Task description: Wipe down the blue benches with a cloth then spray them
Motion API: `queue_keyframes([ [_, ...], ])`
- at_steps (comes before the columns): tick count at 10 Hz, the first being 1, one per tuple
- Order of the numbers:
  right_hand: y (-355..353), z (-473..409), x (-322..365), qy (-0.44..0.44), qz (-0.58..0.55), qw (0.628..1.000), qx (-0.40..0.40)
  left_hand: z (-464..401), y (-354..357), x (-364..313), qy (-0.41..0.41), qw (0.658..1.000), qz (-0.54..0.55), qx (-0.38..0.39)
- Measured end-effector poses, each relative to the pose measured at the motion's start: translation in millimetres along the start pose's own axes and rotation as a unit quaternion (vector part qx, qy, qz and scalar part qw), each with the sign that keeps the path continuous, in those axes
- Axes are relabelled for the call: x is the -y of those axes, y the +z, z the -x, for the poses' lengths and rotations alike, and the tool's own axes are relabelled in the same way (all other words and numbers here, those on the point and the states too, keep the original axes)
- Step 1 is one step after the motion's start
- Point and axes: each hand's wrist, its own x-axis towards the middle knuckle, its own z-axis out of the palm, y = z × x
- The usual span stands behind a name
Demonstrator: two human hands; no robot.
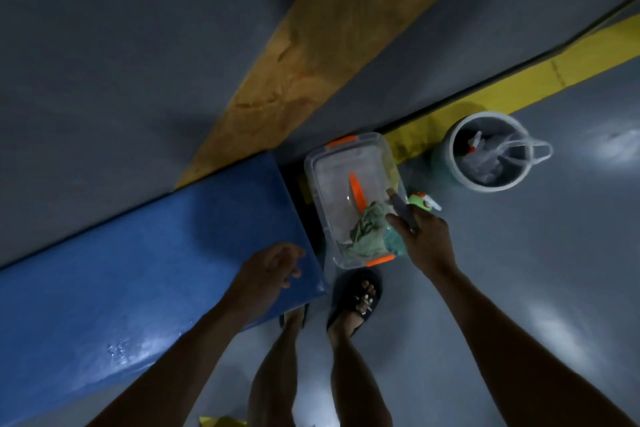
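Note:
The blue bench (pixel 145 263) runs from the lower left to the middle, with a wet sheen near its front edge. My left hand (pixel 266 274) hovers over the bench's right end, fingers loosely curled and holding nothing. On the floor beside that end stands a clear plastic box (pixel 332 163) with orange latches, and a crumpled green cloth (pixel 367 232) lies inside it. My right hand (pixel 424 239) is at the box's right rim and grips a dark grey handle (pixel 398 204). A spray bottle's green and white head (pixel 422 201) pokes out just beyond my fingers; whether I also hold it is unclear.
A white bucket (pixel 450 149) with a spray bottle and a plastic bag inside stands on the grey floor to the right. An orange piece (pixel 356 191) lies in the box. A yellow floor stripe (pixel 554 69) follows the wall. My sandalled feet (pixel 356 298) stand below the box.

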Motion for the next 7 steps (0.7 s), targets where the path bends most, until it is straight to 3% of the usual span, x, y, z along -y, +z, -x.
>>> queue_keyframes([
  [2, 46, -59, -46, -0.065, 0.021, 0.998, 0.012, -51, 10, 27, -0.001, 1.000, 0.010, 0.003],
  [3, 67, -88, -54, -0.045, 0.040, 0.998, 0.010, -72, 17, 31, 0.005, 1.000, 0.015, -0.002],
  [5, 97, -120, -77, 0.004, 0.115, 0.990, 0.082, -89, 26, 33, 0.014, 0.999, 0.029, -0.009],
  [7, 89, -120, -57, 0.011, 0.104, 0.993, 0.056, -80, 21, 23, 0.016, 0.999, 0.040, -0.017],
])
